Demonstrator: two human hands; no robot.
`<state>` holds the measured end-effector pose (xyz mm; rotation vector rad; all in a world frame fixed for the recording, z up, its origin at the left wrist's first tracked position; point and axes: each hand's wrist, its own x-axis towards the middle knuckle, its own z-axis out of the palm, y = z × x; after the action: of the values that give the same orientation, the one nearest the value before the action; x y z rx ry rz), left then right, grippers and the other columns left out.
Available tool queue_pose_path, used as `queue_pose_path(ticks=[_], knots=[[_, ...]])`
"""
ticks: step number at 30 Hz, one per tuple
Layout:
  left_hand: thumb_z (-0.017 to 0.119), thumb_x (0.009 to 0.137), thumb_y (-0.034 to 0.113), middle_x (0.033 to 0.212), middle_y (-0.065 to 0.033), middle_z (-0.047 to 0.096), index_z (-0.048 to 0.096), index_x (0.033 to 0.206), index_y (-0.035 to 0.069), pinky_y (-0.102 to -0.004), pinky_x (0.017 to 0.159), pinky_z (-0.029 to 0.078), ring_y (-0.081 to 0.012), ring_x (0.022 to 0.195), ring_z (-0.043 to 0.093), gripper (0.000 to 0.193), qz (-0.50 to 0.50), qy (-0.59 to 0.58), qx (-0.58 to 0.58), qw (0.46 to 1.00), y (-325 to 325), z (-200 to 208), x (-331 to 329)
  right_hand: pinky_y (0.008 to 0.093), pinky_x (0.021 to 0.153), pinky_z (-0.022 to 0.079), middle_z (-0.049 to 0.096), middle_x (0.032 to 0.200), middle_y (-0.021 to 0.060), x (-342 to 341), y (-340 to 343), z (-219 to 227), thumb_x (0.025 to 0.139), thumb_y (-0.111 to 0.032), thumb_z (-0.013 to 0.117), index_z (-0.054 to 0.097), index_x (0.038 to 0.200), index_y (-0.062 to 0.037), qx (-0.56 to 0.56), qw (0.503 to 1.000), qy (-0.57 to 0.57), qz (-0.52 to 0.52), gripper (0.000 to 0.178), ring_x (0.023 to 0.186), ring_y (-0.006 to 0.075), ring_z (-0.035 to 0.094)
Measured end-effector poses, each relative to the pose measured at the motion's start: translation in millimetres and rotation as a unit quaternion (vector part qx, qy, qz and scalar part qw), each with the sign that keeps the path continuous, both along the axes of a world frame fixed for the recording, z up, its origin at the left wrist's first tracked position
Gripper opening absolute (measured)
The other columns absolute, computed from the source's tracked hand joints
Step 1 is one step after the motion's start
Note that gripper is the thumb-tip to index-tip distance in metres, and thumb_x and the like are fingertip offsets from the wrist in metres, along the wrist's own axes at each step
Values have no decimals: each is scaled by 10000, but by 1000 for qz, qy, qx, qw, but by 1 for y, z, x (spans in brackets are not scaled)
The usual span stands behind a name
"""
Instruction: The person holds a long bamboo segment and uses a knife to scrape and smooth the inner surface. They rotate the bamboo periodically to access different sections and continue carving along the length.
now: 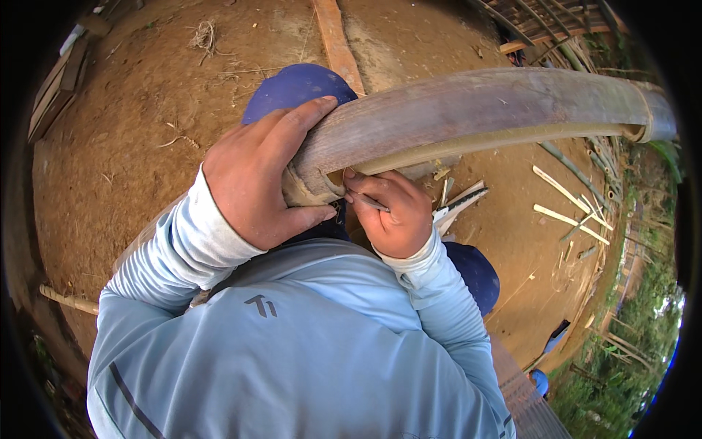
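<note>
A thick bamboo pole (475,110) lies across in front of me, running from my lap toward the far right. Along its near side runs a long cut opening. My left hand (252,179) is clasped round the pole's left end, fingers over the top and thumb beneath. My right hand (401,212) is closed in a pinch at the left end of the opening. Between its fingers is a thin grey tool (371,201), perhaps a small blade; its tip is hidden at the bamboo.
Right of my right hand lies a dark-edged saw-like blade (468,198). Pale split bamboo strips (570,194) are scattered on the dirt floor (146,88). A wooden plank (338,44) lies ahead. Wooden boards (58,91) stand at far left. My blue-clad knee (292,84) is under the pole.
</note>
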<state>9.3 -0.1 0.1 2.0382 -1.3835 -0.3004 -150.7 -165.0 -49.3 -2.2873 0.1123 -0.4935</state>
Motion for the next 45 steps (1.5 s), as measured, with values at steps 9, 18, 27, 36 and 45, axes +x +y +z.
queue_pose_path(ticks=[9, 18, 27, 36, 45], knots=[[899, 514, 219, 1314, -189, 572, 440, 1389, 20, -424, 968, 485, -392, 1151, 590, 1008, 2, 10, 1, 1000, 1, -1, 2, 352, 667, 539, 678, 851, 99, 2, -2, 4, 750, 24, 711, 700, 982, -58, -51, 998, -39, 16, 246, 771, 292, 685], [897, 526, 240, 1294, -191, 582, 440, 1392, 23, -426, 960, 487, -397, 1140, 593, 1004, 1, 8, 10, 1000, 0, 2, 1, 350, 652, 525, 667, 831, 109, 1, -4, -4, 761, 48, 666, 659, 904, -49, -25, 996, -77, 24, 173, 729, 280, 659], [890, 530, 225, 1297, -195, 580, 440, 1396, 29, -424, 962, 483, -394, 1136, 592, 995, -2, 11, 12, 1000, 6, 2, -1, 381, 637, 525, 691, 833, 134, -41, -6, -33, 810, -75, 669, 683, 892, -46, 27, 995, 82, -50, 88, 733, 307, 673], [817, 539, 105, 1419, -219, 478, 385, 1418, -10, -434, 1048, 410, -411, 1238, 520, 987, -13, 22, 23, 999, -2, 10, -5, 288, 610, 478, 605, 814, 77, -71, -51, -20, 949, -164, 614, 516, 1071, -3, 284, 914, 54, -285, 224, 662, 141, 564], [874, 552, 94, 1313, -229, 530, 377, 1400, -8, -412, 1045, 425, -385, 1230, 537, 988, -62, 155, 11, 986, 2, 5, 9, 263, 560, 474, 594, 824, 78, -86, -78, 54, 1029, -156, 436, 466, 1013, -29, 274, 902, -124, -308, 131, 609, 120, 554]])
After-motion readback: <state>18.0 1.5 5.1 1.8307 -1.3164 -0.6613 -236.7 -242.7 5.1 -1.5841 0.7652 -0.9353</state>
